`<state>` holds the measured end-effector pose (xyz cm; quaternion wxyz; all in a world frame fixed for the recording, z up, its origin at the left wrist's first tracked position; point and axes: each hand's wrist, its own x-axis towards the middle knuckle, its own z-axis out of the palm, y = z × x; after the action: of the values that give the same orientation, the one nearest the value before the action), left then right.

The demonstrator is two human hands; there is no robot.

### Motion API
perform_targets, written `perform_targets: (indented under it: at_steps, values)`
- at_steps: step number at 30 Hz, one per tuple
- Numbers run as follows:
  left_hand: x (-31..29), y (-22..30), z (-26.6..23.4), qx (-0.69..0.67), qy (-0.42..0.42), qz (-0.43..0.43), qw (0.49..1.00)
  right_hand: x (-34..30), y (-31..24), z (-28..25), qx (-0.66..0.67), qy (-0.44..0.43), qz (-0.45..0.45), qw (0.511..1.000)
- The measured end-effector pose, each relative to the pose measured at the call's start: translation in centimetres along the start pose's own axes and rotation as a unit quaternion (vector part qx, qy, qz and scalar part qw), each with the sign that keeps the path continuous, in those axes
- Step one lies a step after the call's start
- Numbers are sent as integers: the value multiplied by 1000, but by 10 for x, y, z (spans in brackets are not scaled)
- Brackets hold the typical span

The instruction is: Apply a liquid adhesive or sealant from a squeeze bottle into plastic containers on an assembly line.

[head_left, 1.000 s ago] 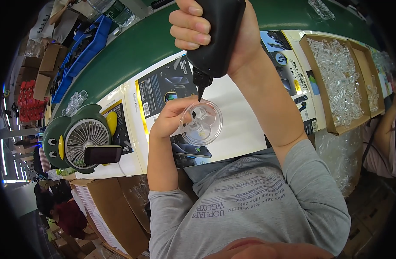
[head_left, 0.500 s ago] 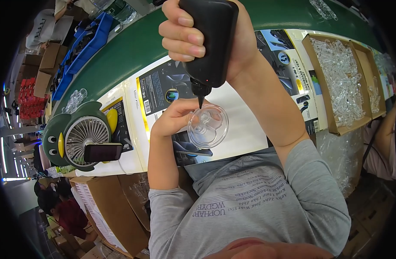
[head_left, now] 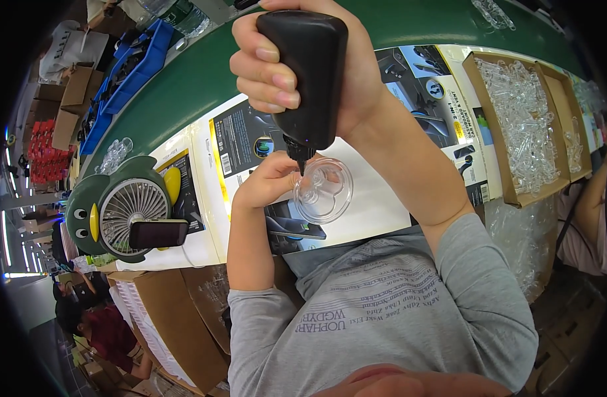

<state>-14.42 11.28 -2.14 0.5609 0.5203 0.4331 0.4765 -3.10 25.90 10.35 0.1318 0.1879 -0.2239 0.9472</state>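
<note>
My right hand (head_left: pixel 361 86) is wrapped round the body of a black electric screwdriver (head_left: pixel 308 79), held nose down over the table. The tool's narrow tip meets the left side of a round clear plastic part (head_left: pixel 331 198), near my left fingertips. That part has a ring-shaped rim and a lobed shape inside it. My left hand (head_left: pixel 267 182) pinches it by its left edge, fingers closed. Whether a screw sits under the tip is too small to make out.
Printed cardboard sheets (head_left: pixel 376 205) cover the green table (head_left: pixel 214 73). At right stands a cardboard box (head_left: pixel 508 188) of small clear plastic pieces. To the left are a green fan (head_left: pixel 128 212) with a phone (head_left: pixel 159 233) before it and a blue tray (head_left: pixel 128 79). Another person (head_left: pixel 111 334) sits lower left.
The screwdriver has come down and a little to the left, its tip now lower against the clear part. The part has shifted slightly right. My left hand keeps its pinch.
</note>
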Motion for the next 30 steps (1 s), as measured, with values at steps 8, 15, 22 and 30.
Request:
perform_targets:
  at_steps: [8,15,22,30]
  values:
    - [4,4,3,-6,-6,13,1000,-1,-1,-1,7,1,11,1000]
    - [5,3,-2,0,-19,23,1000,0,-5,-4,21,-15,3,1000]
    - [6,8,1,-15,-2,38,999,-1,-10,-3,12,-14,-3,1000]
    - [10,12,-1,2,9,70,997,-2,-15,-3,43,-15,-12,999]
